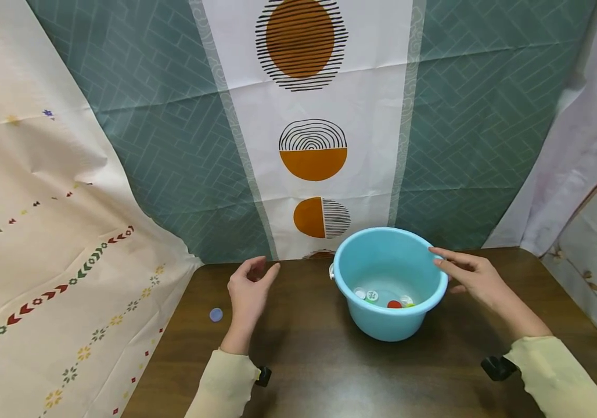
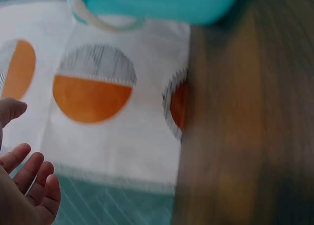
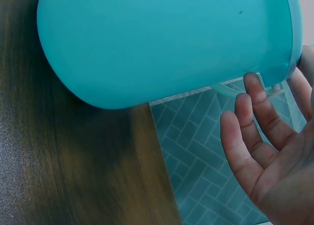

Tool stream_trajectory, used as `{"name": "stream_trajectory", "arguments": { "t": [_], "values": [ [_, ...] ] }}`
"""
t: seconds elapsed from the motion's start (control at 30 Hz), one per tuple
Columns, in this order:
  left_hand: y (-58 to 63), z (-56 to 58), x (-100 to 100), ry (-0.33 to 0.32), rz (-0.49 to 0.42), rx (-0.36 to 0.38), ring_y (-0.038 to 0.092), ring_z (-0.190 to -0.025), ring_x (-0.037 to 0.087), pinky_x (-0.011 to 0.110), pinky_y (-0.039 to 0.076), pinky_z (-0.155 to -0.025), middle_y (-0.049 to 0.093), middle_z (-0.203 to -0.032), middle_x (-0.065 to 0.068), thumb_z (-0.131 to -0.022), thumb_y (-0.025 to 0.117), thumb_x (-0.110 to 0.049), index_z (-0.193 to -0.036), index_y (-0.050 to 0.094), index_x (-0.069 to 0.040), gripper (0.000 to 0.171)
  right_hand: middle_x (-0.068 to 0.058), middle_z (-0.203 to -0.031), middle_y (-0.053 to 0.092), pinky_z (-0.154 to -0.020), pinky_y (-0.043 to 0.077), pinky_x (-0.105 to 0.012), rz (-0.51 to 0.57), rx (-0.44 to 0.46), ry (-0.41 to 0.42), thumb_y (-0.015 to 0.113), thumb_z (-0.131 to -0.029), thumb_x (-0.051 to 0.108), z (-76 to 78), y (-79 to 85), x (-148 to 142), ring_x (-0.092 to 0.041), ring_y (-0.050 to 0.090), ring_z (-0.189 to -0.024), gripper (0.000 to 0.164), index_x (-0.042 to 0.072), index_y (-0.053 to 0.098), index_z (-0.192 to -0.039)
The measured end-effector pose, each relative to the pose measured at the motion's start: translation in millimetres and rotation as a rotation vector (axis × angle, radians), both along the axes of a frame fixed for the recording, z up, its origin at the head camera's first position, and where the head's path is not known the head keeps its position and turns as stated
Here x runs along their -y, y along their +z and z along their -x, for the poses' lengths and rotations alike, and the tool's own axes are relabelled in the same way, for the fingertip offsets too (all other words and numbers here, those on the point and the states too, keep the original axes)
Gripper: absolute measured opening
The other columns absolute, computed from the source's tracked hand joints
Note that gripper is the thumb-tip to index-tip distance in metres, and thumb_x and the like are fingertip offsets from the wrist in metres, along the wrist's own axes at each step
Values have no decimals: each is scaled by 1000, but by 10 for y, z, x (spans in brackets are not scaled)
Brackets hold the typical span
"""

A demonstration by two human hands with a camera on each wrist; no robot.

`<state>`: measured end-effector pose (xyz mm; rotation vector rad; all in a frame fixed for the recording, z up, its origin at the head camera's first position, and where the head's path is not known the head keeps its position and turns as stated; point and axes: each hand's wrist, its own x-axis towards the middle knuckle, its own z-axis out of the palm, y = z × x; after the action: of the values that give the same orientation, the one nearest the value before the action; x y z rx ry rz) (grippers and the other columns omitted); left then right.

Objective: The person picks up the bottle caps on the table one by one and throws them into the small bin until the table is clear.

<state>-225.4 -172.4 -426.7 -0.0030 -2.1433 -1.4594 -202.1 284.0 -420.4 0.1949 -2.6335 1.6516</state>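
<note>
A light blue bucket (image 1: 389, 325) stands on the brown table, with several bottle caps (image 1: 371, 296) in white, red and other colours on its floor. My right hand (image 1: 478, 281) is at the bucket's right rim, thumb and forefinger right at the edge. In the right wrist view, the other fingers (image 3: 243, 122) of that hand extend loosely beside the bucket's wall. To the left of the bucket, apart from it, my left hand (image 1: 248, 293) hovers over the table with relaxed fingers and nothing in its grasp. A small lavender bottle cap (image 1: 216, 314) lies to the left of that hand.
The wooden table (image 1: 314, 371) ends at a hanging green and white cloth (image 1: 366, 151) behind the bucket. A cream patterned cloth (image 1: 68, 244) borders its left side, and a pale curtain (image 1: 554, 168) hangs at the right. The bucket has a white handle (image 2: 98, 18).
</note>
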Motion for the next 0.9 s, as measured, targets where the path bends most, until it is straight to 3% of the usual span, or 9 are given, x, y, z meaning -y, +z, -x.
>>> {"name": "stream_trajectory", "arguments": {
  "t": [0.3, 0.47, 0.67, 0.77, 0.9],
  "values": [
    [-190, -6, 439, 158, 62, 63, 63, -93, 21, 33, 48, -72, 69, -98, -3, -79, 81, -41, -108, 73, -18, 38, -16, -130, 56, -72, 57, -42, -6, -12, -7, 58, -97, 45, 3, 7, -4, -18, 66, -88, 55, 15, 52, -143],
    [-319, 29, 615, 240, 85, 101, 63, -93, 22, 36, 47, -77, 70, -98, 3, -79, 81, -38, -106, 73, -12, 38, -16, -129, 56, -73, 57, -45, -5, -6, -9, 58, -97, 45, 3, 4, 2, -17, 66, -88, 55, 15, 53, -143],
    [-459, 37, 786, 292, 133, 200, 62, -102, 28, 45, 47, -86, 69, -108, 11, -83, 77, -42, -111, 71, -8, 44, -18, -130, 56, -72, 57, -44, -1, -10, -4, 57, -97, 44, -1, 2, -6, -17, 66, -87, 54, 15, 52, -143],
    [-524, 34, 864, 356, 182, 268, 58, -107, 33, 52, 41, -92, 68, -113, 14, -85, 74, -43, -114, 69, -8, 46, -17, -130, 56, -71, 57, -40, -1, -2, -4, 57, -97, 45, 5, -1, -4, -18, 66, -88, 54, 16, 53, -143],
    [-587, 10, 932, 423, 265, 378, 49, -111, 44, 61, 32, -90, 63, -120, 19, -84, 72, -46, -120, 66, -8, 52, -18, -132, 55, -70, 57, -39, 1, -2, 4, 57, -97, 44, 11, -6, -6, -17, 66, -87, 55, 15, 52, -143]
  ]
}}
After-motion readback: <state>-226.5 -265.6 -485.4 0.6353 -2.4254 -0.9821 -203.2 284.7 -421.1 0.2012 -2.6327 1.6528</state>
